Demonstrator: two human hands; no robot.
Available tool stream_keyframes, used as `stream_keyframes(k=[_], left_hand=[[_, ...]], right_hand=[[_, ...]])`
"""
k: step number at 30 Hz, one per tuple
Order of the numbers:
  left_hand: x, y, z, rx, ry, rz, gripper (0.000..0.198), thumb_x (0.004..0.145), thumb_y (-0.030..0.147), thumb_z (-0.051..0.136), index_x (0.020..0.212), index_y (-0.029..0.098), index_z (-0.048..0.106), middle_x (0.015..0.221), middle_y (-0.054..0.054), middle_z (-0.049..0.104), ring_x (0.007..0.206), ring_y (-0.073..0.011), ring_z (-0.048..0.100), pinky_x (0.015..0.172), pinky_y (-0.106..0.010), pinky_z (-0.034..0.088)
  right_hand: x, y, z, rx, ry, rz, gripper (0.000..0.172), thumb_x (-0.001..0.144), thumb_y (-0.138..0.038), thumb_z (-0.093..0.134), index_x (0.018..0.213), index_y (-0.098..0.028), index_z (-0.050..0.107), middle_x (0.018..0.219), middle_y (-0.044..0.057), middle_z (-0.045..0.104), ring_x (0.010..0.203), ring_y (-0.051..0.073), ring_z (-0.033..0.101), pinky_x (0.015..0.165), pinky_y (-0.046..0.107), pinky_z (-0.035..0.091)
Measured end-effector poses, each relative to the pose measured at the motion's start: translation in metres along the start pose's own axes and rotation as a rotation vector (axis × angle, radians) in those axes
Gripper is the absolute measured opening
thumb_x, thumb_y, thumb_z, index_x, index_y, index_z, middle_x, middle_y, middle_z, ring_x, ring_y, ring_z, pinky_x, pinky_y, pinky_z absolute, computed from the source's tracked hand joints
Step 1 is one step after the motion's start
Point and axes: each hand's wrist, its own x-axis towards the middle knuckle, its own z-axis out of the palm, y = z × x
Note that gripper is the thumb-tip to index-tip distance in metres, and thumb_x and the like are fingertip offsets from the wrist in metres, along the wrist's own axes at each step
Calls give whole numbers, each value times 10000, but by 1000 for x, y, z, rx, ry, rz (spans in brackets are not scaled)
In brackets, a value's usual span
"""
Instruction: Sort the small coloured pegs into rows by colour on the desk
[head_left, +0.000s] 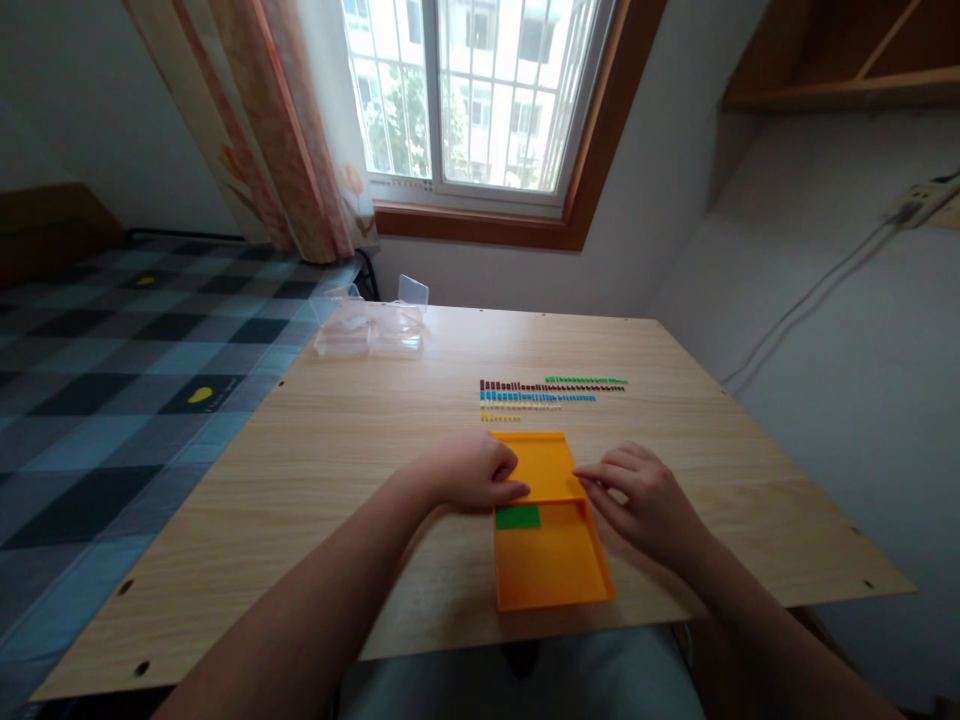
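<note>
A shallow orange tray (553,570) lies near the table's front edge, a raised ridge dividing it into a far and a near section. A flat green piece (517,517) sits in the near section's far left corner. My left hand (480,470) rests over the far section's left edge, fingers curled and thumb laid along the tray by the ridge. At the far section's right edge, my right hand (637,490) is closed in a pinch, thumb and forefinger together at the rim. Whether a small piece is between those fingertips cannot be made out.
Beyond the tray lie rows of tiny pieces: green (585,380), brown (517,386), blue (517,396), pale and yellow (499,417). Clear plastic boxes (371,330) with raised lids stand at the table's far left. A checked bed (187,340) borders the wooden table (360,430).
</note>
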Motion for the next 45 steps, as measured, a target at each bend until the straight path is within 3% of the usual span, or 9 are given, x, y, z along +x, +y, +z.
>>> stream_keyframes(k=[7,12,17,25,36,41,45], left_hand=[[3,-13,-2,93,226,-68,445,978,488,442,719,201,662,662,-40,658,590,-171,531,554,-290,265],[3,-21,-4,138,361,-127,478,992,496,407,680,199,614,620,-32,623,588,-172,538,547,-293,204],[1,-23,-5,135,424,-154,494,996,506,392,675,199,607,611,-36,622,577,-171,541,548,-296,191],[2,-26,-1,120,460,-150,492,995,512,402,687,198,624,625,-41,634,560,-167,533,554,-280,240],[2,-27,-1,116,414,-125,448,987,485,433,705,202,637,644,-37,651,597,-168,565,543,-280,247],[1,-28,-3,89,389,-121,443,982,484,442,703,195,627,641,-31,648,593,-161,560,549,-279,260],[-1,-24,-5,106,330,-82,390,959,446,490,690,192,615,640,-31,649,599,-167,565,559,-284,282]], right_hand=[[70,72,-10,-282,103,142,165,920,-294,654,939,-250,812,1044,84,724,1085,286,565,981,459,392],[127,107,12,-355,-62,268,142,877,-311,708,958,-295,824,1413,94,589,1401,345,379,1118,566,275],[158,116,34,-377,-255,316,130,878,-348,713,947,-331,822,1545,78,474,1487,366,251,1135,670,174],[166,115,51,-374,-323,318,157,859,-302,714,973,-317,821,1571,71,446,1490,360,252,1149,614,200],[173,105,59,-326,-213,241,203,890,-230,632,962,-239,822,1447,99,584,1361,306,438,1103,480,325],[170,89,41,-280,-85,198,210,932,-222,603,975,-217,808,1324,104,671,1251,283,525,1063,459,378],[136,62,2,-53,21,48,152,921,-236,645,919,-200,792,1036,80,764,995,226,653,945,381,473]])
